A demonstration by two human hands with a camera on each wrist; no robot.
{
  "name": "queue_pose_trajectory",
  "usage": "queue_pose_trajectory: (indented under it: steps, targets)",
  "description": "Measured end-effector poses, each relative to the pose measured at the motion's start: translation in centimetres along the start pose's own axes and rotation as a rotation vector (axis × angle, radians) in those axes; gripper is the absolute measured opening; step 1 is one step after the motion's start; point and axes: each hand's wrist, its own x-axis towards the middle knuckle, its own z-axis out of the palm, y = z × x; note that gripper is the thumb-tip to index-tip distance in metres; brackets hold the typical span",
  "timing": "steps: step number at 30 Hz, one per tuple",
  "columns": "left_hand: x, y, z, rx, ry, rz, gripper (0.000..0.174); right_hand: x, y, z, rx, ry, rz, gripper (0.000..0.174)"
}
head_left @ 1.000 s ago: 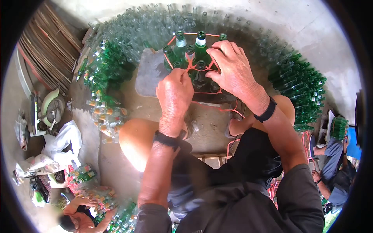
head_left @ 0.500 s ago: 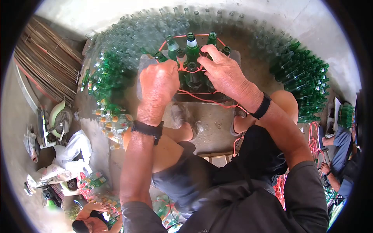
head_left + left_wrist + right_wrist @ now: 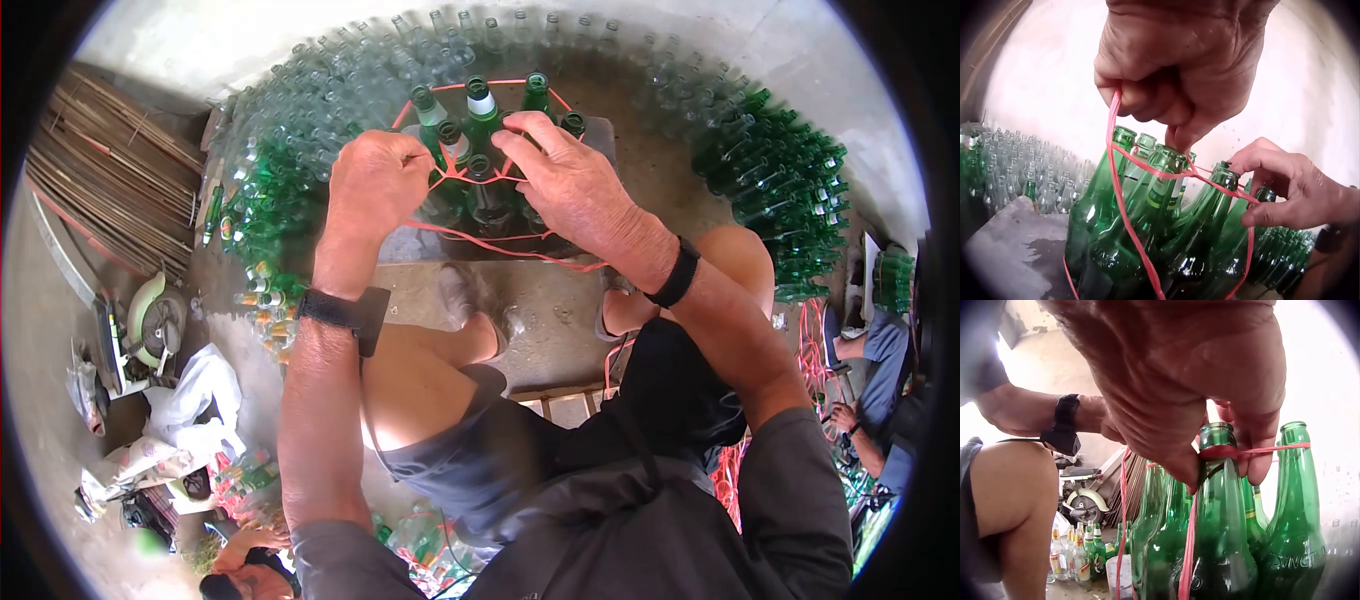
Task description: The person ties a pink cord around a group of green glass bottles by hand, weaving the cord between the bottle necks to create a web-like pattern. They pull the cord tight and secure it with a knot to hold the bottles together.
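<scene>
- Head view: a cluster of upright green glass bottles stood on a grey slab at 12 o'clock from the person, with a red plastic cord looped around it.
- The left hand was clenched on the cord at the cluster's 9 o'clock side. The right hand lay curled over the necks at 3 o'clock.
- A ring of loose green bottles on the floor curved round the slab from 9 to 3 o'clock.
- Left wrist view: the left hand's fist held the cord taut at 12 o'clock above the cluster. The right hand's curled fingers sat on the bottle tops at 4 o'clock.
- Right wrist view: the right hand's thumb and fingers pinched the cord against one bottle neck. A black wristband showed at 9 o'clock.
</scene>
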Motion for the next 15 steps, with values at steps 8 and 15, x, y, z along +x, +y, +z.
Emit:
queue_pose_trajectory:
  steps: [8,15]
  targets:
    - [1.1,-0.2,-0.8,0.021,-0.134,-0.027,0.018,-1.3,0.6,-1.2,-0.12,-0.083,0.038,0.05]
    - [1.6,0.2,-1.1,0.102,-0.163,-0.055,0.022,-1.0,0.4,-1.5,-0.192,-0.105,0.011,0.038]
